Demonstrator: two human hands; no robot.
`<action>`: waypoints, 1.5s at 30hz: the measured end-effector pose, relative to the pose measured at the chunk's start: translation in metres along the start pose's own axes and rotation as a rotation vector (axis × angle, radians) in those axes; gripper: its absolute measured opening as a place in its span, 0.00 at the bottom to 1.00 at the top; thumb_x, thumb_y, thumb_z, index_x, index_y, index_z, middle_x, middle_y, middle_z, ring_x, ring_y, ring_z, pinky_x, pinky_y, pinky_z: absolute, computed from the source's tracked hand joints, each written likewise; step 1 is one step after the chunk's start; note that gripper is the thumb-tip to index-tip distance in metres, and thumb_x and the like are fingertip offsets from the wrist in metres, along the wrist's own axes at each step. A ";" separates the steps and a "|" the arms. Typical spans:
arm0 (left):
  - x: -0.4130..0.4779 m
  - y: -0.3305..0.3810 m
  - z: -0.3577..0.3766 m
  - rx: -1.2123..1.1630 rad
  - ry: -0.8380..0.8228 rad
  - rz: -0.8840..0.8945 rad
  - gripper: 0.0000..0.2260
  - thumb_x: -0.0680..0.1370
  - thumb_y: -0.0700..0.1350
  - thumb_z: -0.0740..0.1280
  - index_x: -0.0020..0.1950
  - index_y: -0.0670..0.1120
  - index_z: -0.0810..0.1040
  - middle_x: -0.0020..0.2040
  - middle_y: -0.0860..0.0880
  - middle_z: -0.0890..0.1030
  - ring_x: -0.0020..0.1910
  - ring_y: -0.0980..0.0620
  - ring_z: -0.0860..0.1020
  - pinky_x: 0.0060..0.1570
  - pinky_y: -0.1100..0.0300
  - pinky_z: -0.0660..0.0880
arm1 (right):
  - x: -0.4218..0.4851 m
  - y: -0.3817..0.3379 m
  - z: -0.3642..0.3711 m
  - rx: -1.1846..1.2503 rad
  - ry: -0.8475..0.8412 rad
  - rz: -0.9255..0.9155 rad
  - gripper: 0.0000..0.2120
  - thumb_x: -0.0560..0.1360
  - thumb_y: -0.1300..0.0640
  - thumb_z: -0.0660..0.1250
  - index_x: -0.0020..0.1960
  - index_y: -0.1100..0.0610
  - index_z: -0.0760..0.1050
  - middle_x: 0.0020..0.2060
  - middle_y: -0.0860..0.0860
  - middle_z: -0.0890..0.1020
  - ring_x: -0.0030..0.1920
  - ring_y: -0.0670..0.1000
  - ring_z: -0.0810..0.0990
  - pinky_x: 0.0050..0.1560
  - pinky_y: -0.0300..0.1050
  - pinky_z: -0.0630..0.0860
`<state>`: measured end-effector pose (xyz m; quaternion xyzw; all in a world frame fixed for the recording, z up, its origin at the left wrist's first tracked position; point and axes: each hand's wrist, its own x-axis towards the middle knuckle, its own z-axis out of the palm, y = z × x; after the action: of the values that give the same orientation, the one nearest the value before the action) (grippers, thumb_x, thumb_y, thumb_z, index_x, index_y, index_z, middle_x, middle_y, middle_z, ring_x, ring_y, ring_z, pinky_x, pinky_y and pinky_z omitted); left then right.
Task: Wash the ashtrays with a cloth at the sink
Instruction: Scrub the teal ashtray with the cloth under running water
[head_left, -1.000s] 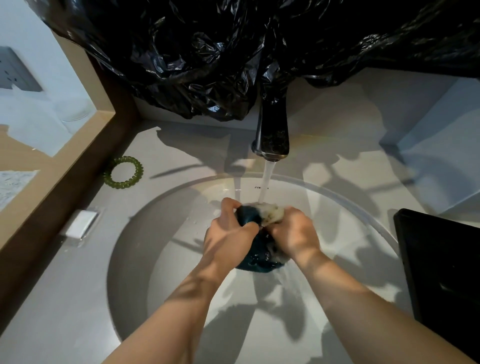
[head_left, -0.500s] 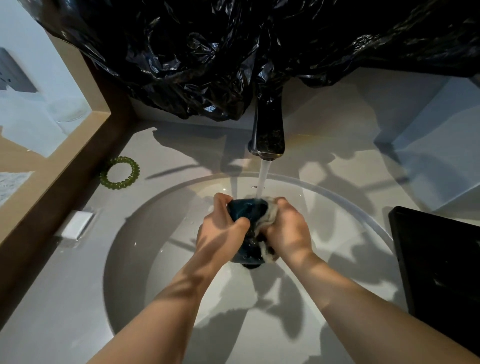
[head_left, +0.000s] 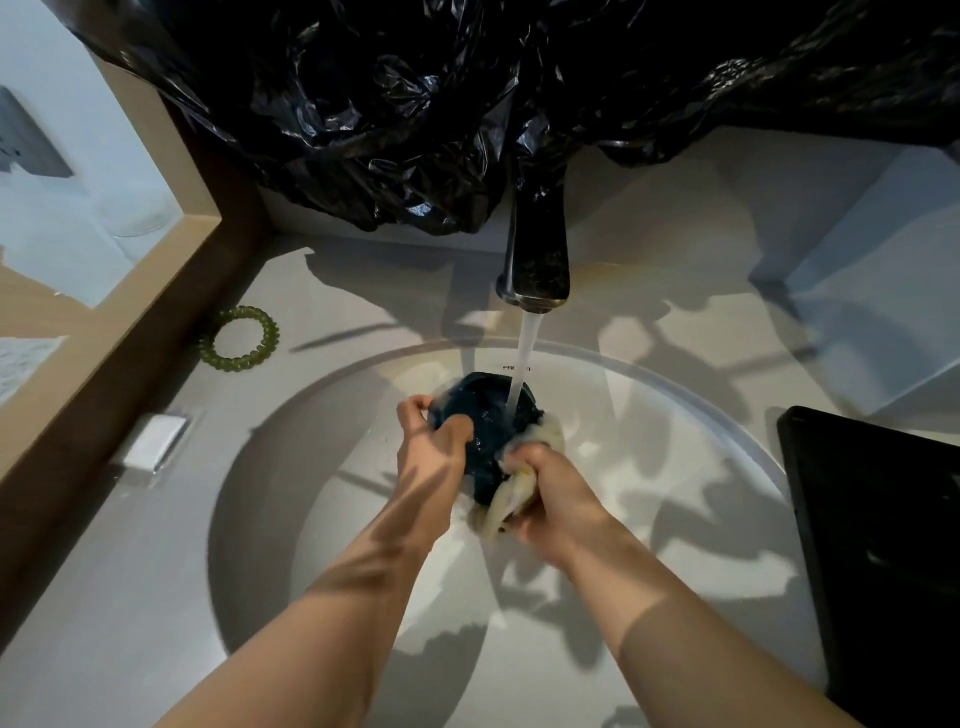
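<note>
Over the sink (head_left: 311, 493) we are mid-scrub: our left grip (head_left: 434, 457) clasps the dark ashtray (head_left: 488, 415) by its rim under the stream from the faucet (head_left: 537, 249), and our right grip (head_left: 558, 493), just beside it, clenches the pale cloth (head_left: 511, 499) against the ashtray's near edge. Next, we judge, the ashtray needs turning so the cloth reaches its hollow. A black bag (head_left: 467, 104) hangs beyond both grips and a green hair tie (head_left: 241, 338) lies well left; neither hinders.

Bathroom, by look of it, in home or hotel. Told by: round white sink (head_left: 675, 384) set in grey counter (head_left: 130, 571); dark tap (head_left: 535, 260) over it with water (head_left: 527, 343) running; green curly hair tie (head_left: 240, 338) on counter; small white packet (head_left: 156, 441) near sink; socket (head_left: 26, 140) on left wall.
</note>
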<state>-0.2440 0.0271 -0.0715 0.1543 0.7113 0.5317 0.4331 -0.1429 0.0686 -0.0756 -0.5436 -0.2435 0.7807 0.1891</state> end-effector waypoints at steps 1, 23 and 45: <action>0.001 -0.001 0.001 -0.066 -0.033 -0.070 0.12 0.75 0.41 0.60 0.55 0.51 0.62 0.43 0.41 0.75 0.39 0.44 0.74 0.35 0.53 0.71 | 0.003 -0.001 0.002 -0.031 0.066 -0.039 0.05 0.73 0.65 0.58 0.41 0.62 0.72 0.25 0.58 0.74 0.32 0.59 0.75 0.43 0.51 0.73; 0.020 -0.010 -0.001 0.077 -0.097 -0.077 0.08 0.75 0.53 0.68 0.47 0.49 0.76 0.43 0.47 0.82 0.43 0.48 0.79 0.46 0.54 0.76 | -0.020 -0.016 0.004 -1.481 -0.255 -0.517 0.08 0.78 0.55 0.58 0.48 0.56 0.75 0.43 0.51 0.78 0.46 0.51 0.75 0.47 0.44 0.70; 0.012 -0.001 -0.009 0.002 -0.309 -0.368 0.13 0.76 0.51 0.65 0.54 0.44 0.79 0.44 0.44 0.83 0.44 0.44 0.81 0.48 0.51 0.78 | -0.026 -0.029 -0.001 -1.791 -0.304 -0.543 0.17 0.68 0.43 0.72 0.43 0.56 0.74 0.40 0.52 0.78 0.42 0.53 0.77 0.41 0.45 0.72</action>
<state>-0.2578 0.0292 -0.0770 0.1022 0.6531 0.4134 0.6262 -0.1323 0.0775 -0.0393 -0.3037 -0.8921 0.2953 -0.1570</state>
